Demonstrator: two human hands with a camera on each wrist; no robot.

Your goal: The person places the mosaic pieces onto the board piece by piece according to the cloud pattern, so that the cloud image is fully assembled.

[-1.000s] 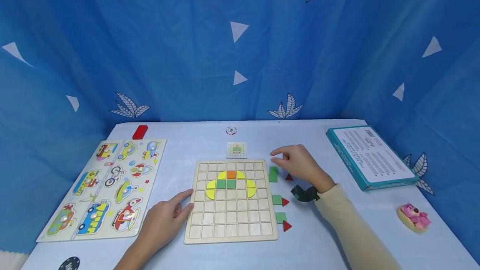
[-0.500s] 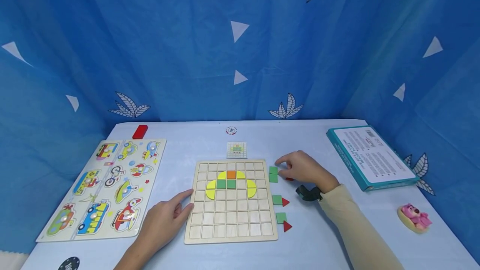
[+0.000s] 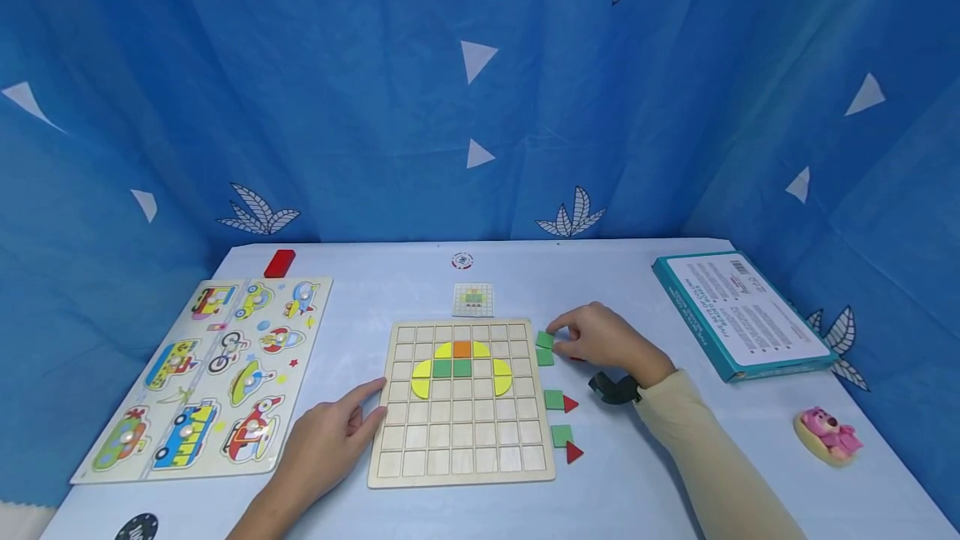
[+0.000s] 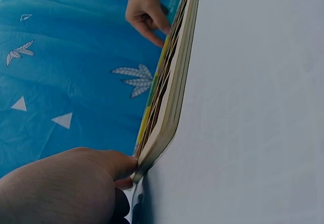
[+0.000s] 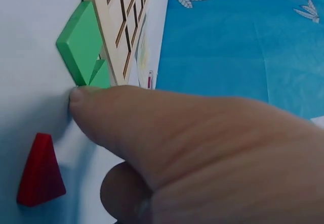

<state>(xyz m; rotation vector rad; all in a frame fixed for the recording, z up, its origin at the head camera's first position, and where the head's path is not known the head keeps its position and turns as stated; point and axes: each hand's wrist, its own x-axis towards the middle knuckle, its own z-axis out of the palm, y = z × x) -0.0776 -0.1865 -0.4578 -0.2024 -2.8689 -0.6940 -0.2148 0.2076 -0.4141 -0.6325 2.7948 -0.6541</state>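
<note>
My left hand (image 3: pixel 326 444) touches the left edge of a wooden grid board (image 3: pixel 462 461) with thumb and forefinger, its fingers fairly straight. At the board's corner in the left wrist view, the thumb (image 4: pixel 114 163) lies against the edge. Right of the board, my right hand (image 3: pixel 607 344) pinches the upper green square tile (image 3: pixel 545 339) between forefinger and thumb; the forefinger is hidden in the right wrist view. Just below lies another green tile (image 5: pixel 81 42), the thumb tip right at its corner. A red triangular tile (image 5: pixel 41 171) is partly under the hand. Yellow, orange and green pieces sit on the board.
Two more green tiles with red triangles (image 3: pixel 573 452) lie along the board's right side. Behind the board is a small pattern card (image 3: pixel 473 300). A vehicle puzzle (image 3: pixel 213 373) lies left; a teal box (image 3: pixel 742 315) and a pink bear figure (image 3: pixel 828 436) are right.
My right hand has come down and right from beside the card to the green tiles. The upper green tile has turned slightly and both have shifted a little left. My left hand stays put.
</note>
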